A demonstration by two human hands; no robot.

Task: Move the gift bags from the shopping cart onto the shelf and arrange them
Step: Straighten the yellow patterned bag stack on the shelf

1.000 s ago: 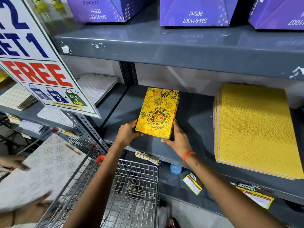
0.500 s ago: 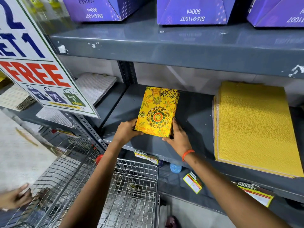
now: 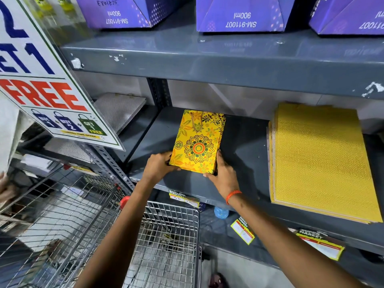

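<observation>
We have the small stack of yellow floral gift bags (image 3: 198, 144) lying flat on the grey shelf (image 3: 245, 154), our left hand (image 3: 159, 166) gripping its near-left corner and our right hand (image 3: 223, 174) pressing its near-right edge, fingers wrapped around the stack. A taller pile of plain yellow bags (image 3: 320, 161) lies to the right, well apart; the shopping cart (image 3: 170, 231) stands below.

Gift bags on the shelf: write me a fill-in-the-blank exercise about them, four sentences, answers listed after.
1. The small stack of floral gift bags is gripped by ____ hands.
2. The hand with an orange wristband is the ____ hand.
3. The large plain stack of gift bags is coloured ____.
4. The boxes on the shelf above are coloured ____.

Missing words: both; right; yellow; purple
</observation>
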